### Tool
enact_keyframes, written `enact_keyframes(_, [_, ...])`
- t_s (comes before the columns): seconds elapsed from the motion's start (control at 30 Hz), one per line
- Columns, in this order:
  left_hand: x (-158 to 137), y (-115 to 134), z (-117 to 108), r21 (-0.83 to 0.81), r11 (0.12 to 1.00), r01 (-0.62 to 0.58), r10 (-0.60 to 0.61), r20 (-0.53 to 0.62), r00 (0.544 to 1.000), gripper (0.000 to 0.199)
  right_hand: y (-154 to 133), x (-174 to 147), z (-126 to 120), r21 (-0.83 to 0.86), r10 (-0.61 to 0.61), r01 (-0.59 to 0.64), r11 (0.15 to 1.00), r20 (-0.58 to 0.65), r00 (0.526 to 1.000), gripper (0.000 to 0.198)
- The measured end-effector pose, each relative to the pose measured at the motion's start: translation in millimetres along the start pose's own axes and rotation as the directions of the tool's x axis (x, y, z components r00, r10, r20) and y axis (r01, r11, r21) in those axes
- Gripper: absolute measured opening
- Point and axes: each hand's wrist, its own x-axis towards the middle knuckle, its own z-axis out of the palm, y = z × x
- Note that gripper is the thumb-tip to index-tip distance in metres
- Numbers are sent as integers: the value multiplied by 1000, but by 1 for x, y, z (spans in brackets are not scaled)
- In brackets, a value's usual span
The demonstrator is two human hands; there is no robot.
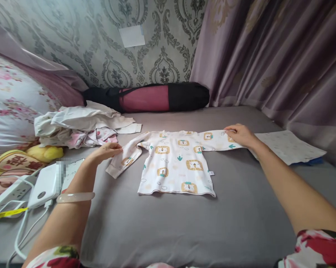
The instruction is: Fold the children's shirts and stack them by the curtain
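Observation:
A small white long-sleeved shirt (173, 163) with a lion print lies spread on the grey sheet (184, 227), its neckline towards the wall. My left hand (109, 150) pinches the edge of the sleeve on the left, which bends down towards me. On the other side, my right hand (240, 134) grips the right sleeve near its cuff, and that sleeve runs out almost straight. The fingers of my right hand partly cover the cuff. The shirt's body lies mostly flat, its hem facing me.
A heap of clothes (86, 123) sits at the left. Behind it lies a black and maroon long bag (145, 98) along the wall. Folded pale cloth (291, 147) rests at right. A power strip (10, 193), white charger (43, 184), cables and plush toy (14, 165) are at left.

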Motion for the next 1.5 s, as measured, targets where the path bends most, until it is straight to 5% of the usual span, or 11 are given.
enact_keyframes(0.17, [30,-1,-13,242,970,-27,96,-276,956,34,1,7,3,-330,-80,69,942,-19,997,33])
enact_keyframes(0.43, [52,16,-14,591,799,113,159,-388,908,30,17,7,26,-530,-128,100,842,-17,992,33])
enact_keyframes(0.57, [54,20,-1,600,784,161,162,-448,879,33,8,4,30,-591,-115,90,802,-5,993,30])
enact_keyframes(0.73, [38,32,19,446,859,250,118,-648,752,34,-20,-12,33,-515,-113,0,857,-187,976,36])
enact_keyframes(0.8, [27,36,28,378,895,236,46,-604,795,31,-33,-24,36,-405,-23,-66,912,-211,977,34])
enact_keyframes(0.9, [13,40,46,244,955,167,-63,-385,921,36,-51,-42,44,-247,95,-100,964,-32,995,28])
enact_keyframes(0.97, [6,44,59,140,983,122,-80,-271,959,41,-60,-53,51,-160,117,-103,982,82,990,25])
enact_keyframes(1.23, [6,73,92,68,971,228,-196,-316,928,35,-83,-73,65,-90,196,-180,979,224,955,36])
enact_keyframes(1.5, [7,79,106,-10,984,178,-171,-322,931,19,-89,-72,78,-27,250,-251,968,242,938,33])
